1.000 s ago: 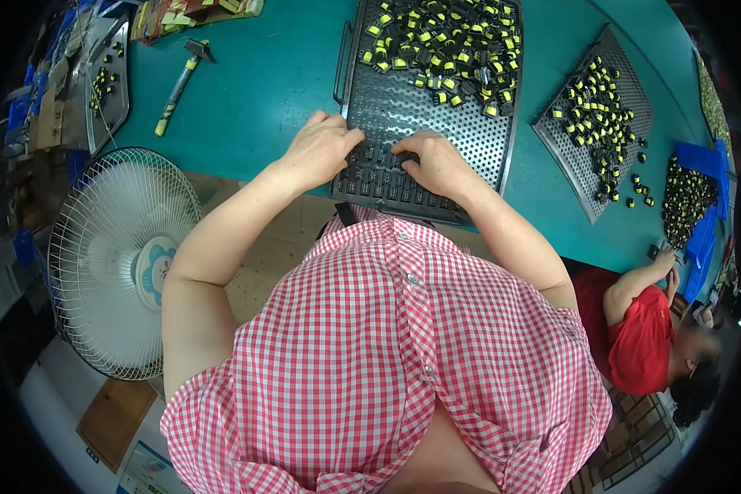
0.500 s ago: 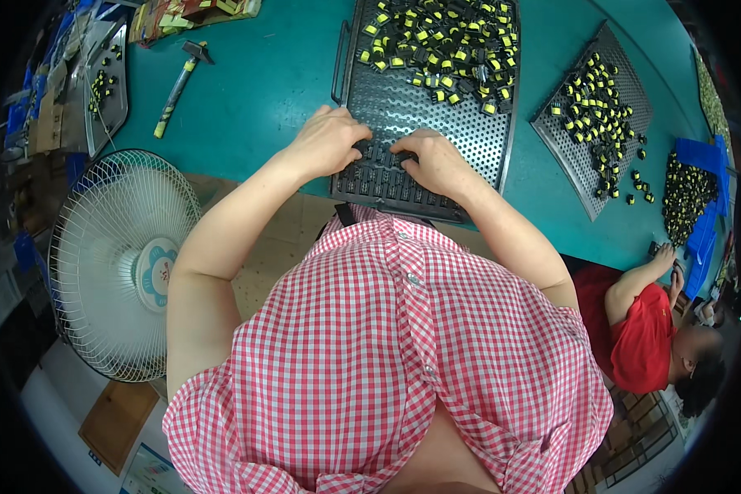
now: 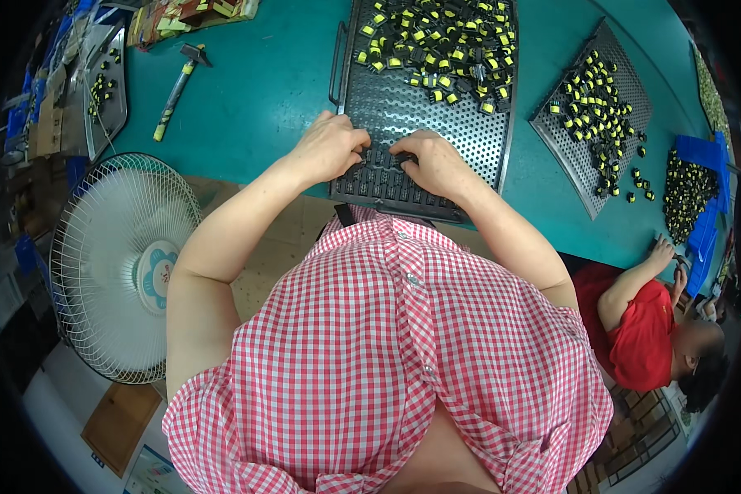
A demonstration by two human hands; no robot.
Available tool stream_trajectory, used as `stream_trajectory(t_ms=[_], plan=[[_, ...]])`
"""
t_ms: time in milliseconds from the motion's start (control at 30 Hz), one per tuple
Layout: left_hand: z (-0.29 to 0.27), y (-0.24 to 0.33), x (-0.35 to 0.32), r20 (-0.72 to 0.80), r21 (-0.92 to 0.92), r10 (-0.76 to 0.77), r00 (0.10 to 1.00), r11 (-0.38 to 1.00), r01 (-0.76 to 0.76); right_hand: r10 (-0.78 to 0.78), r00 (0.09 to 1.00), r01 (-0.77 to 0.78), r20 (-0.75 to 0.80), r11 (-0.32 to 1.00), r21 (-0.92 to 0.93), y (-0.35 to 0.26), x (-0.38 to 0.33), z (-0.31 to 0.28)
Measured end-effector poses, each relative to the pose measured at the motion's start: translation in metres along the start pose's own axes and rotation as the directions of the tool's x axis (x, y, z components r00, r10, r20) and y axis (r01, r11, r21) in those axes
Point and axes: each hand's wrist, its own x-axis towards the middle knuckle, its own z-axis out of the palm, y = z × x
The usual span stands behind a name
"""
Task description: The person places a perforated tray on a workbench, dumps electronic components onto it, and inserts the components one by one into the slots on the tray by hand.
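A dark perforated metal tray (image 3: 502, 152) lies before me on the green table. Near its front edge stand rows of small black components (image 3: 387, 191). My left hand (image 3: 331, 146) is closed, its fingers bent at the left end of the rearmost row. At the other end, my right hand (image 3: 433, 165) is closed too, thumb and fingers pinching at the black parts. The fingertips partly hide what each hand grips. Farther back on the tray, black components with yellow bands (image 3: 440, 49) lie in a loose heap.
To the right is a second perforated sheet (image 3: 580, 140) with more yellow-banded components, beside a blue bin (image 3: 700, 239). A hammer (image 3: 175, 90) lies at the left, above a fan (image 3: 123, 267). At the far right a person in a red top (image 3: 642, 337) works.
My hands stay at the same row with hardly any shift. The co-worker's hand at the right has risen slightly beside the blue bin.
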Motion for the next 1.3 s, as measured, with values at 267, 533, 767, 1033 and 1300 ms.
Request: stream_trajectory(t_ms=[267, 533, 767, 1033, 1300], plan=[[0.010, 0.000, 0.008, -0.156, -0.039, 0.051, 0.986, 0.998, -0.057, -0.013, 1.000, 0.013, -0.026, 1.000, 0.002, 0.001, -0.002, 0.001], [0.008, 0.005, 0.006, -0.086, -0.033, 0.046, 0.995, 0.998, -0.049, -0.001, 1.000, 0.001, -0.016, 1.000, 0.026, 0.002, -0.004, 0.001], [0.009, 0.004, 0.006, -0.108, -0.010, 0.052, 0.993, 0.999, -0.053, -0.005, 1.000, 0.005, -0.030, 1.000, 0.017, 0.003, -0.005, 0.001], [0.019, 0.015, 0.013, -0.156, -0.122, 0.069, 0.985, 0.989, -0.088, -0.014, 0.998, 0.015, -0.063, 1.000, 0.016, 0.007, -0.006, 0.005], [0.024, 0.016, 0.011, -0.151, -0.131, 0.052, 0.987, 0.989, -0.072, 0.007, 0.998, -0.006, -0.064, 1.000, 0.011, 0.005, -0.006, 0.004]])
